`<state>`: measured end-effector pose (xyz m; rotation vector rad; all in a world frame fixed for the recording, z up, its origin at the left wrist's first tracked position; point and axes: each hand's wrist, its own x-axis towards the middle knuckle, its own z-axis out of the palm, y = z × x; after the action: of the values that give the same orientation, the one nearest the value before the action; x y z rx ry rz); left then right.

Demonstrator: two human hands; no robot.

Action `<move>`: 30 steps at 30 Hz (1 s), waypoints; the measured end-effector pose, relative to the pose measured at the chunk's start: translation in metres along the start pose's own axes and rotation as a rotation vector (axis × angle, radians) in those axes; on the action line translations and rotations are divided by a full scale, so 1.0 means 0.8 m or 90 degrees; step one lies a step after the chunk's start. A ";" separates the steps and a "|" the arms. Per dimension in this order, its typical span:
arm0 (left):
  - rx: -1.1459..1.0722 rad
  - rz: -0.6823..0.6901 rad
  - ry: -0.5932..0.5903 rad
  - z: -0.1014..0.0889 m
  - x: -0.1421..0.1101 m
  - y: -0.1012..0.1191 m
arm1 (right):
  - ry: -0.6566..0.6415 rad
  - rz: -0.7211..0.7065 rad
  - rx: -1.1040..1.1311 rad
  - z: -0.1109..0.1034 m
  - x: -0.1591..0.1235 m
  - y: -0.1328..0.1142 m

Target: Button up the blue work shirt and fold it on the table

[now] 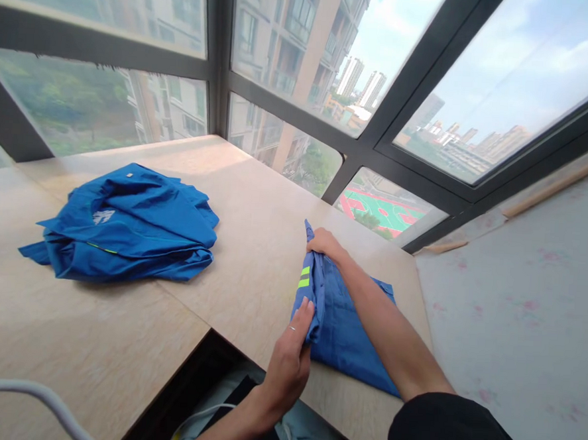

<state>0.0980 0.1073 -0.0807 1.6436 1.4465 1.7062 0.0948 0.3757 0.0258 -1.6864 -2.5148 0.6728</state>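
Observation:
A blue garment (pixel 352 330) with a yellow-green and grey stripe lies partly on the table, its left edge folded up in a narrow bunch between my hands. My right hand (pixel 325 243) is closed around the far end of that fold, and a pointed tip of cloth sticks out beyond it. My left hand (pixel 290 352), with a ring on one finger, grips the near end of the same fold. Part of the garment is hidden under my right forearm. Over on the left rests a second blue garment (pixel 139 224) in a loose heap, with white lettering and a thin yellow-green line.
The pale table (pixel 252 257) has a cut-out front edge by my lap. At lower left a white cable (pixel 39 393) curves over the tabletop. Dark-framed windows (pixel 221 63) border the far side, and a patterned wall (pixel 517 313) closes off the right.

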 end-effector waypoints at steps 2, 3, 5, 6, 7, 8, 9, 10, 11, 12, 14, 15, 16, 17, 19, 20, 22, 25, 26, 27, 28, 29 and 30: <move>-0.035 -0.029 0.037 -0.016 0.011 0.011 | 0.026 0.034 0.055 -0.013 -0.005 0.002; -0.047 -0.039 0.061 -0.025 0.019 0.018 | 0.038 0.048 0.092 -0.019 -0.008 0.003; -0.062 -0.052 0.099 -0.043 0.039 0.037 | 0.059 0.059 0.172 -0.027 -0.015 0.003; -0.065 -0.055 0.112 -0.051 0.049 0.047 | 0.070 0.062 0.207 -0.031 -0.019 0.004; -0.066 -0.059 0.120 -0.058 0.059 0.057 | 0.080 0.062 0.248 -0.035 -0.023 0.005; -0.063 -0.061 0.120 -0.063 0.069 0.066 | 0.088 0.061 0.300 -0.039 -0.026 0.008; -0.053 -0.053 0.107 -0.066 0.078 0.075 | 0.094 0.058 0.361 -0.043 -0.029 0.012; -0.040 -0.034 0.085 -0.065 0.087 0.082 | 0.097 0.055 0.428 -0.048 -0.032 0.018; -0.024 -0.006 0.054 -0.062 0.094 0.088 | 0.100 0.052 0.491 -0.053 -0.034 0.026; -0.003 0.032 0.012 -0.054 0.100 0.092 | 0.103 0.049 0.544 -0.057 -0.036 0.036; 0.055 0.120 -0.090 -0.030 0.109 0.095 | 0.109 0.047 0.583 -0.064 -0.039 0.062; 0.092 0.162 -0.148 -0.013 0.111 0.094 | 0.111 0.050 0.579 -0.066 -0.040 0.078; 0.133 0.196 -0.203 0.005 0.111 0.092 | 0.109 0.057 0.571 -0.066 -0.041 0.095; 0.175 0.221 -0.255 0.023 0.110 0.090 | 0.102 0.071 0.565 -0.065 -0.043 0.113; 0.237 0.261 -0.338 0.060 0.104 0.083 | 0.075 0.114 0.579 -0.059 -0.047 0.149; 0.260 0.280 -0.372 0.077 0.100 0.079 | 0.061 0.135 0.596 -0.055 -0.050 0.167; 0.292 0.314 -0.428 0.108 0.092 0.070 | 0.046 0.166 0.636 -0.045 -0.056 0.201; 0.318 0.346 -0.483 0.143 0.081 0.057 | 0.058 0.182 0.681 -0.030 -0.067 0.243; 0.323 0.352 -0.494 0.152 0.078 0.052 | 0.063 0.185 0.695 -0.026 -0.070 0.254; 0.325 0.361 -0.505 0.160 0.075 0.047 | 0.068 0.189 0.708 -0.021 -0.073 0.265; 0.324 0.371 -0.517 0.166 0.072 0.042 | 0.073 0.194 0.720 -0.016 -0.076 0.275; 0.321 0.382 -0.530 0.171 0.069 0.037 | 0.077 0.200 0.732 -0.010 -0.078 0.283; 0.318 0.391 -0.545 0.175 0.065 0.031 | 0.082 0.205 0.743 -0.003 -0.080 0.291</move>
<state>0.2183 0.1967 -0.0613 2.8136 1.0010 0.6144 0.3251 0.3928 -0.0458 -1.4925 -1.2107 1.5488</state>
